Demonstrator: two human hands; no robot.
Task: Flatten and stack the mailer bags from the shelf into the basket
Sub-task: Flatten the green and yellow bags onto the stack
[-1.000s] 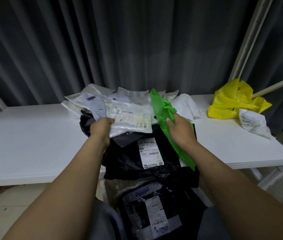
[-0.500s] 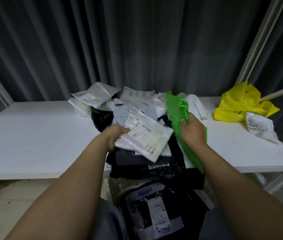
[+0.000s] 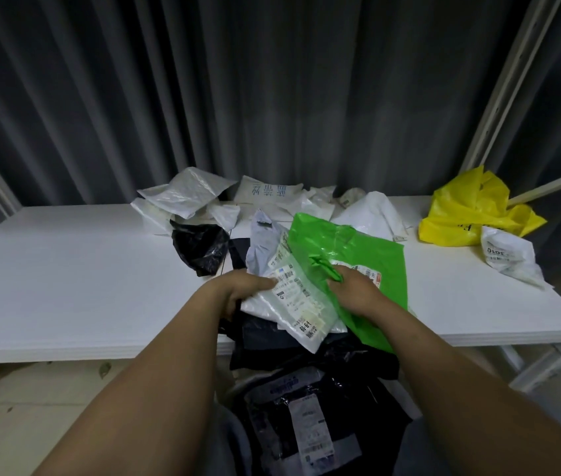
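step: flatten | our left hand pinches white labelled mailer by its edge | right hand grips bunched fold of green mailer (likely pulling it flat) | both lie on black mailers at table front edge | basket: we can't tell
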